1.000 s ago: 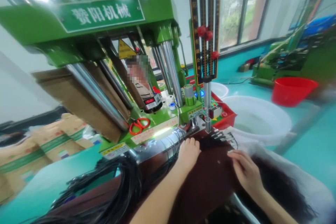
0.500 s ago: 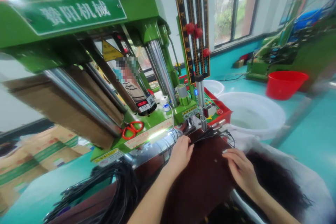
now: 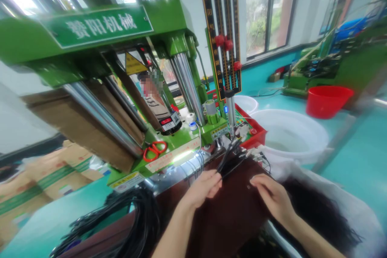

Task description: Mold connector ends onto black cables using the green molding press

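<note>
My left hand point(image 3: 204, 187) is closed around a bunch of black cables point(image 3: 226, 160), which runs up and to the right from my fingers over a dark brown tabletop point(image 3: 229, 209). Pale connector ends point(image 3: 255, 154) lie at the table's far right corner. My right hand point(image 3: 273, 195) hovers over the right side of the tabletop with thumb and fingers brought together; a small pale spot shows at the fingertips, too small to name. A thick coil of black cables point(image 3: 145, 217) lies to the left of my left forearm.
A green press point(image 3: 169, 12) stands just beyond the table, with orange-handled scissors point(image 3: 155, 151) on its bed. To the right are a white tub point(image 3: 290, 153), a red bucket point(image 3: 328, 102) and a white sack point(image 3: 359, 209) holding dark strands. Behind the press is a person point(image 3: 152, 102).
My left hand has drawn back slightly toward me, and the cables in it are raised and angled more steeply. The right hand has shifted a little to the left. The view has tilted slightly.
</note>
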### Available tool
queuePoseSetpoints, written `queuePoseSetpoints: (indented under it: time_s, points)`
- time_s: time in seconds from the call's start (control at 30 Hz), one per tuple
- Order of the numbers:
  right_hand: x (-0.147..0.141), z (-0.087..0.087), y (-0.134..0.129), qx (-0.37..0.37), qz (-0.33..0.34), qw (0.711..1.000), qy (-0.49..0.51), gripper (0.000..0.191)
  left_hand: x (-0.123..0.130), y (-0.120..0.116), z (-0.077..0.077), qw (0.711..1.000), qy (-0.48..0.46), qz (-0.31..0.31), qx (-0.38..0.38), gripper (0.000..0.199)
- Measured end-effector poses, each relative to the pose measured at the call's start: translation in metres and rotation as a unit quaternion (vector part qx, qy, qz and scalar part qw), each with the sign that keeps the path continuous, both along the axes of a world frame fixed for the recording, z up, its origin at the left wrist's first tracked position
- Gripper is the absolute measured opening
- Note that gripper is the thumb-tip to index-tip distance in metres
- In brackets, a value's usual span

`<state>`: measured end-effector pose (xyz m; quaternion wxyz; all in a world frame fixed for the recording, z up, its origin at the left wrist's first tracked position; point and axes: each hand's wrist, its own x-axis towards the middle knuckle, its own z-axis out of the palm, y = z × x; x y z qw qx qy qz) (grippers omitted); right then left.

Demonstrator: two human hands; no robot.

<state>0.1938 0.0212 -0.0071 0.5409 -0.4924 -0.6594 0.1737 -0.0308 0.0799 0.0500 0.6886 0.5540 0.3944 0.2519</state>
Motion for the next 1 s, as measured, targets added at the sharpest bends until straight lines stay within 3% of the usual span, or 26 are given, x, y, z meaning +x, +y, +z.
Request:
queuePoseSetpoints:
  time_s: [0.07, 0.13, 0.2, 0.23, 0.3, 0.43, 0.53, 0.63, 0.8, 0.9, 1.0]
  points:
    - [-0.013, 0.012, -0.001, -0.099, 0.075, 0.987, 0.107, 0.015, 0.002, -0.007, -0.004, 1.0, 0.003, 0.0, 0.003, 0.039]
    - [-0.029, 0.022, 0.001, -0.173, 0.192, 0.939, 0.228, 0.031, 0.003, -0.013, -0.007, 1.0, 0.001, -0.007, 0.013, 0.04]
    - [-0.044, 0.032, 0.007, -0.191, 0.295, 0.871, 0.343, 0.043, 0.003, -0.02, -0.008, 0.999, 0.0, -0.022, 0.033, 0.041]
    - [-0.05, 0.037, 0.01, -0.186, 0.318, 0.844, 0.39, 0.045, 0.003, -0.024, -0.009, 0.998, 0.001, -0.03, 0.046, 0.042]
    - [-0.059, 0.048, 0.016, -0.172, 0.315, 0.819, 0.448, 0.039, 0.001, -0.031, -0.009, 0.997, 0.006, -0.04, 0.066, 0.043]
    - [-0.065, 0.056, 0.019, -0.21, 0.274, 0.842, 0.415, 0.023, -0.008, -0.045, -0.012, 0.988, 0.067, -0.101, 0.094, 0.043]
    - [-0.062, 0.045, 0.014, -0.267, 0.29, 0.852, 0.343, 0.021, -0.017, -0.052, -0.016, 0.974, 0.126, -0.175, 0.071, 0.04]
    - [-0.057, 0.034, 0.01, -0.281, 0.312, 0.844, 0.333, 0.018, -0.016, -0.055, -0.017, 0.975, 0.102, -0.192, 0.036, 0.034]
    - [-0.055, 0.035, 0.012, -0.317, 0.329, 0.815, 0.355, 0.019, 0.012, -0.052, -0.011, 0.997, -0.035, -0.058, 0.028, 0.032]
    - [-0.055, 0.041, 0.017, -0.332, 0.337, 0.81, 0.347, 0.024, 0.029, -0.049, -0.008, 0.998, -0.028, 0.007, 0.063, 0.031]
    - [-0.048, 0.049, 0.026, -0.275, 0.301, 0.823, 0.396, 0.023, 0.038, -0.047, -0.01, 0.994, 0.011, 0.056, 0.091, 0.03]
